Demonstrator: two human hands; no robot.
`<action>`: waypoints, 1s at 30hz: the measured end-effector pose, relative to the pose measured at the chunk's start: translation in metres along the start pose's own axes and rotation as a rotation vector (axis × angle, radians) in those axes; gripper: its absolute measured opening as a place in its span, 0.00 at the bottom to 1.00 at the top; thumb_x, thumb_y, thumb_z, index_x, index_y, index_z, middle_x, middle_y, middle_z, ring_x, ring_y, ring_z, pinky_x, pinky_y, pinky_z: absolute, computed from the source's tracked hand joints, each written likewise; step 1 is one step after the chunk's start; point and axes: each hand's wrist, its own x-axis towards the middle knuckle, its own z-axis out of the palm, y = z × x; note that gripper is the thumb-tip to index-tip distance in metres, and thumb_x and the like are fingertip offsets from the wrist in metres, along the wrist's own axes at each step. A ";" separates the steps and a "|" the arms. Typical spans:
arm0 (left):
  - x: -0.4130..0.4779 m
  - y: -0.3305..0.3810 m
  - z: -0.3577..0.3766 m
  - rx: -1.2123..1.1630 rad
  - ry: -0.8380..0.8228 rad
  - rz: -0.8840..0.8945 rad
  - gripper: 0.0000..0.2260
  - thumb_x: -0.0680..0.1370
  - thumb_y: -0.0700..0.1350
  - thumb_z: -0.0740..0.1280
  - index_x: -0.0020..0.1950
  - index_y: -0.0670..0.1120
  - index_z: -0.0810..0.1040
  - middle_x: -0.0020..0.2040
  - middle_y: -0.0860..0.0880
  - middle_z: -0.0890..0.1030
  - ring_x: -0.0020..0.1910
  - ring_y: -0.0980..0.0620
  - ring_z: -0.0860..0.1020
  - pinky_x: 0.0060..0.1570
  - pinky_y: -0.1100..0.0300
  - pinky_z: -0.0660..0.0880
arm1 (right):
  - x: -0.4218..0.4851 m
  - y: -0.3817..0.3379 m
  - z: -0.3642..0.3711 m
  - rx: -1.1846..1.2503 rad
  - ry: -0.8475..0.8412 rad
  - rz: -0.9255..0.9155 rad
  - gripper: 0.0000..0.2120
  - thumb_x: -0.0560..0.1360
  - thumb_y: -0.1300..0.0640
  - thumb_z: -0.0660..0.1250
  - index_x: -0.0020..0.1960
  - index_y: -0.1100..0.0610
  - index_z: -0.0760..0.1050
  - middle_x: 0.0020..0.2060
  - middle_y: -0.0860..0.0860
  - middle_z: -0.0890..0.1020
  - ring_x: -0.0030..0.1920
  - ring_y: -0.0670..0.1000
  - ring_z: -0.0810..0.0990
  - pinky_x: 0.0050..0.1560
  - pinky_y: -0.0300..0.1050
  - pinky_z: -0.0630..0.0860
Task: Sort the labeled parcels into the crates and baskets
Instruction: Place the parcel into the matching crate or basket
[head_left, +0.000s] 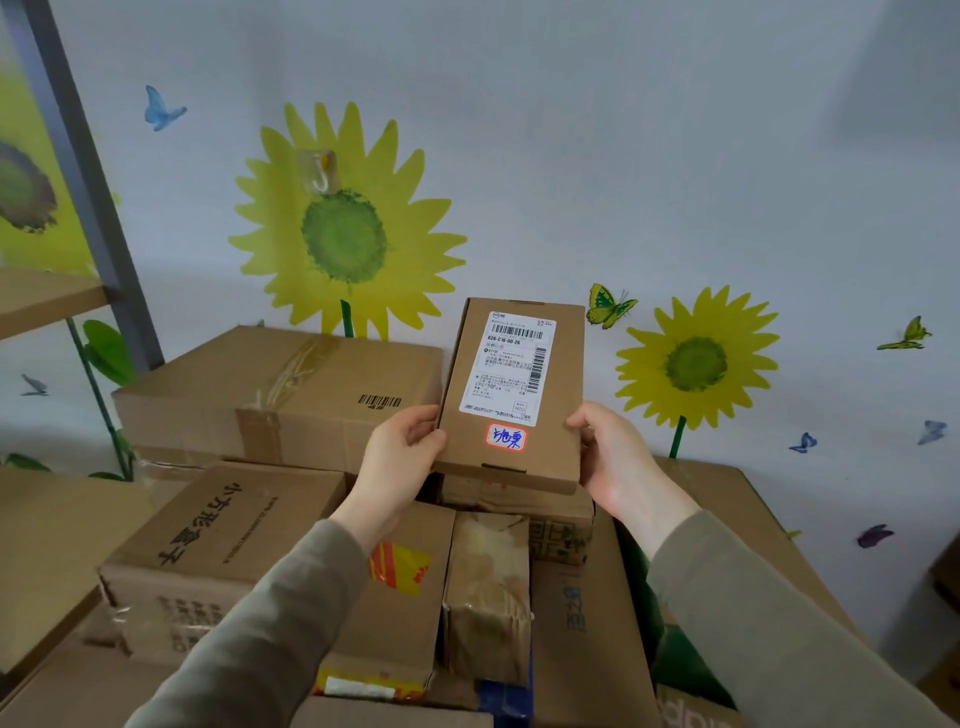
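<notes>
The flat cardboard parcel (511, 395) is held up above the heap of boxes (311, 545), label facing the person. The left hand (402, 457) and right hand (610, 454) clamp its lower side edges, thumbs on the front. It looks light and stiff, so gripping the edges suits it. There is open air above; no crates or baskets are in sight.

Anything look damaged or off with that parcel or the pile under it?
The held parcel looks intact, its label flat. In the pile below, one tape-wrapped box is crumpled and scuffed, and the printed box at left looks torn at its lower corner.
</notes>
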 end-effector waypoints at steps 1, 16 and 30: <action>-0.001 0.000 0.001 0.005 0.001 0.002 0.18 0.79 0.36 0.62 0.69 0.42 0.71 0.62 0.45 0.78 0.62 0.50 0.75 0.62 0.53 0.73 | -0.001 0.000 -0.001 0.007 0.002 0.005 0.07 0.73 0.67 0.57 0.43 0.59 0.72 0.35 0.53 0.74 0.33 0.50 0.74 0.35 0.43 0.72; -0.035 -0.014 0.016 0.118 -0.113 -0.139 0.20 0.80 0.43 0.63 0.71 0.44 0.66 0.59 0.44 0.78 0.52 0.51 0.78 0.38 0.66 0.76 | -0.019 0.037 -0.038 -0.079 0.070 0.099 0.06 0.75 0.64 0.58 0.45 0.59 0.74 0.35 0.53 0.79 0.36 0.51 0.78 0.35 0.43 0.73; -0.121 -0.013 0.033 0.129 -0.590 -0.141 0.10 0.79 0.37 0.61 0.60 0.44 0.72 0.51 0.47 0.79 0.48 0.49 0.79 0.40 0.58 0.79 | -0.157 0.071 -0.085 -0.066 0.441 -0.003 0.06 0.75 0.62 0.59 0.49 0.57 0.74 0.44 0.57 0.80 0.45 0.56 0.79 0.48 0.51 0.77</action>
